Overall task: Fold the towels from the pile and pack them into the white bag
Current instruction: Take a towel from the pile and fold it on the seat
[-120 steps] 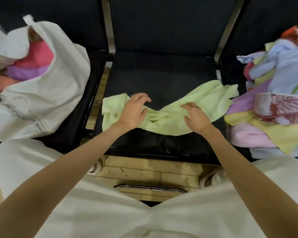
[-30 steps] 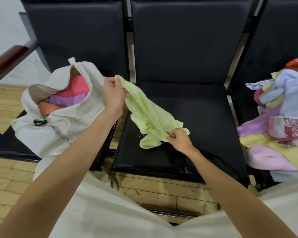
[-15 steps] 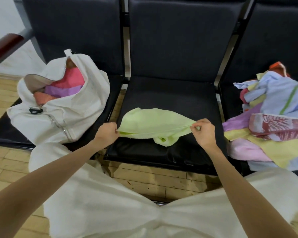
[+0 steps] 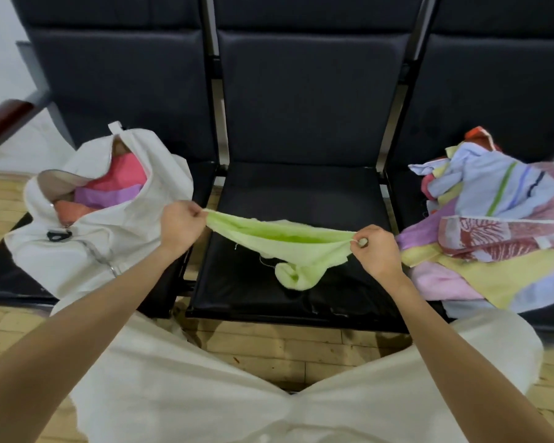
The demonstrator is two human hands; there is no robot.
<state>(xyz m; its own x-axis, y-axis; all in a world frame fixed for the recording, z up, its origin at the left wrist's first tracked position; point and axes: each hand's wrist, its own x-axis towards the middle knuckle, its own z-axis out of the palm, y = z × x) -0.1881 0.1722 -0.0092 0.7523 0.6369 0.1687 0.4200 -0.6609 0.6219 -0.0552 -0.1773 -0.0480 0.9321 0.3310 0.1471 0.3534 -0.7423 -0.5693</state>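
Head view looks down on a light green towel (image 4: 288, 243) stretched left to right between both hands above the middle seat (image 4: 301, 199) of a row of dark chairs. The left hand (image 4: 181, 227) pinches one end with curled fingers, just in front of the white bag (image 4: 109, 238); the right hand (image 4: 376, 249) pinches the other end, close to the pile of towels (image 4: 493, 225) on the right-hand seat. The towel's long axis runs across the body, sagging in the middle, with a curled flap hanging down to the seat's front part. Neither hand is nearer the cloth than the other, but the left one is the one next to the bag, whose mouth gapes open on pink, purple and orange cloth inside. Bare seat lies behind and beneath the towel, so lowering it flat there looks the likely next move. The seat's front edge is close under the hanging flap, where cloth could slip off towards the wooden floor (image 4: 269, 346).
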